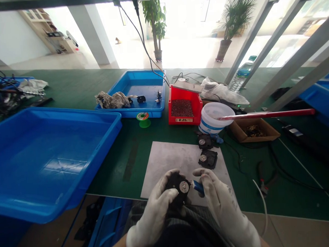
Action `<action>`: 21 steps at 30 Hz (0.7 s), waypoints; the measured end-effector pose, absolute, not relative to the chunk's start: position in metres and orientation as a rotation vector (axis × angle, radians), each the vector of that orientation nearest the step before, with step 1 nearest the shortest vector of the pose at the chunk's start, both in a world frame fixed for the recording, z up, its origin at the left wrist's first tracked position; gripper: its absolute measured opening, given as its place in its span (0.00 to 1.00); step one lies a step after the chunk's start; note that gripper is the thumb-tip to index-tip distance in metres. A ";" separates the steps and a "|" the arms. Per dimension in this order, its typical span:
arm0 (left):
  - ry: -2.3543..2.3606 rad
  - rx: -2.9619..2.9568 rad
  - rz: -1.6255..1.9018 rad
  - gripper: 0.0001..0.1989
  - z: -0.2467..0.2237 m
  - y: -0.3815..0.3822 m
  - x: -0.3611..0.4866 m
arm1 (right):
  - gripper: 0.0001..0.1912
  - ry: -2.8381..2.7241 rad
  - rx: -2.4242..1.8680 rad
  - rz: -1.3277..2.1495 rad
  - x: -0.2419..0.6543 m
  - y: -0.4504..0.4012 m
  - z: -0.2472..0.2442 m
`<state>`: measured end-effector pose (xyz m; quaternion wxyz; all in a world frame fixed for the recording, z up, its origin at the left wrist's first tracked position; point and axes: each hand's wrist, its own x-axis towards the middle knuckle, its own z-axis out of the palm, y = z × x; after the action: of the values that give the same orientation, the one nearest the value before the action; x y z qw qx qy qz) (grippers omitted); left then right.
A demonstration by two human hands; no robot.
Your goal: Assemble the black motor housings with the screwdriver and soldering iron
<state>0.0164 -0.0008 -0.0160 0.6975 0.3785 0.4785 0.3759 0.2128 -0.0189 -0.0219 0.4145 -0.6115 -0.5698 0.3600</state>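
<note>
Right now the white-gloved left hand (152,210) is closed firmly around a black plastic housing (175,184), its silver hub (184,186) facing up, held over the sheet's near edge. The gloved right hand (223,204) pinches a blue-handled tool (198,187) against that hub. Beyond, two matching housings (208,159) lie on a grey sheet (179,157).
</note>
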 end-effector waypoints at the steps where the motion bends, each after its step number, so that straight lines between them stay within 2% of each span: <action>1: 1.072 0.849 0.815 0.28 -0.016 -0.001 0.017 | 0.15 -1.485 -1.536 0.824 0.215 -0.020 -0.018; 3: 1.050 0.844 0.782 0.29 -0.017 -0.002 0.018 | 0.09 -1.654 -1.503 0.584 0.217 -0.021 -0.006; 7: 0.961 0.845 0.776 0.30 -0.022 -0.007 0.019 | 0.05 -1.883 -1.368 0.233 0.215 -0.017 0.012; 21: 0.913 0.946 0.765 0.30 -0.014 -0.006 0.018 | 0.06 -1.966 -1.281 0.236 0.214 -0.012 0.017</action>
<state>0.0180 -0.0064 -0.0143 0.7245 0.4289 0.4136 0.3465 0.2136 -0.0124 0.0172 0.3816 -0.5022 -0.7705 0.0924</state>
